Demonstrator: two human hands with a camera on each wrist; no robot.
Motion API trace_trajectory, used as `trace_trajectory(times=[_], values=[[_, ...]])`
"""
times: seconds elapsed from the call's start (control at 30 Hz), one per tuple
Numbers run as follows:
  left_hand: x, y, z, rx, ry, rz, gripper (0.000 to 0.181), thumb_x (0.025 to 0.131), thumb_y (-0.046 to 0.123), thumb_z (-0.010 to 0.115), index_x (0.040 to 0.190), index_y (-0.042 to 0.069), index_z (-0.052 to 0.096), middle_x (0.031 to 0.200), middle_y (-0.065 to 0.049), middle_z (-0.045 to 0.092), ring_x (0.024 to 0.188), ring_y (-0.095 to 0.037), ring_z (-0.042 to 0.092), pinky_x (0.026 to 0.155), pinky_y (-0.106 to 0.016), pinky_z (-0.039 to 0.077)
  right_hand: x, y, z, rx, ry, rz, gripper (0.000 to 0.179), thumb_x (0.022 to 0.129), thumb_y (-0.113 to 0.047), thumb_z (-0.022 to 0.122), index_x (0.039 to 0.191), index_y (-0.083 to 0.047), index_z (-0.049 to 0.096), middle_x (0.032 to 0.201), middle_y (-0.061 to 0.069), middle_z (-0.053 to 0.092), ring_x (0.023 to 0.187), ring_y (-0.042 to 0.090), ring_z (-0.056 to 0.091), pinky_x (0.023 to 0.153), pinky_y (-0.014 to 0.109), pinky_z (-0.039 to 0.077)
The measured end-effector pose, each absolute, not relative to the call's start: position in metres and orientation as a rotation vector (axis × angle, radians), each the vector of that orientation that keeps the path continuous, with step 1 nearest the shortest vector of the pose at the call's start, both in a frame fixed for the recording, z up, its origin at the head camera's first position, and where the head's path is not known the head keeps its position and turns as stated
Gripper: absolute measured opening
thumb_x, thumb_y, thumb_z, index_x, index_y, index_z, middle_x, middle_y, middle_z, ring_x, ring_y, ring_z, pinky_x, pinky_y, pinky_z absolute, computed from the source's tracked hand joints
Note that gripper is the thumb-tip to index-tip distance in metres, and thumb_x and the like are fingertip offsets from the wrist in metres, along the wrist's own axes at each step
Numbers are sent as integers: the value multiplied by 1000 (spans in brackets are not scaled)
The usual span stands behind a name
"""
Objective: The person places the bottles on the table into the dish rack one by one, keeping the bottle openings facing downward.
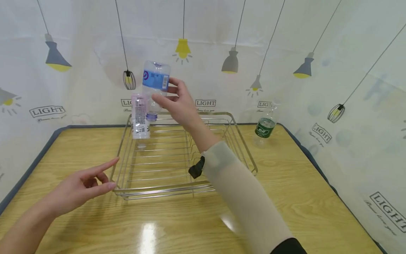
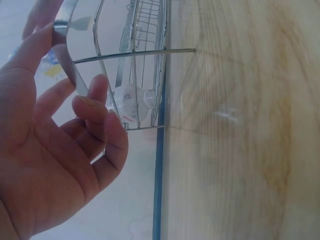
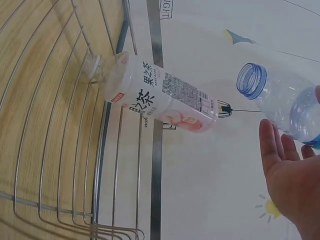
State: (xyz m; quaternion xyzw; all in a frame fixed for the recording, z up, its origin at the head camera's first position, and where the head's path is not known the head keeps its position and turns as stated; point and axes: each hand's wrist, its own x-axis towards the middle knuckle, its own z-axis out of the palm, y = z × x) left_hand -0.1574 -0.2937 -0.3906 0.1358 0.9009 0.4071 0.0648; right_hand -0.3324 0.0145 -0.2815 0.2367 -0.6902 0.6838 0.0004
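Right hand (image 1: 179, 104): fingers and thumb round one clear blue-labelled bottle (image 1: 153, 80), neck downward, held up by the far-left end of a wire rack (image 1: 219, 113), near but apart from a pink-and-white bottle (image 1: 140, 116) set neck-down in it. Left hand (image 1: 79, 188): thumb and forefinger extended wide, touching the rack's near-left rim. Item, one green-labelled bottle (image 1: 265, 127), upright on the desk (image 1: 171, 225), right of the rack.

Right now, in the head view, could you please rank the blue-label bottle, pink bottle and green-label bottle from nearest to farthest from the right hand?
From the right hand:
1. Blue-label bottle: gripped in it.
2. Pink bottle: at the left, in the rack.
3. Green-label bottle: away to the right, on the table.
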Motion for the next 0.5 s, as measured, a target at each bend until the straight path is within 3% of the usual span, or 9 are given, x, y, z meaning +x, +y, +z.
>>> trace_trajectory(times=[0.17,0.5], values=[[-157,-294,-391,409,2728,1234,72,107,26,74,172,27,41,109,-5,67,70,-13,53,60,-31,43,-339,6,-290,708,-2152,2152,75,100,-30,83,162,-21,42,142,3,59,121,22,67,101,37,62],[-157,-295,-393,422,2736,1245,72,107,25,75,171,28,42,107,-4,68,71,-13,55,61,-30,45,-351,6,-318,638,-2175,2161,74,100,-32,83,161,-22,44,149,14,58,122,23,65,100,35,61]])
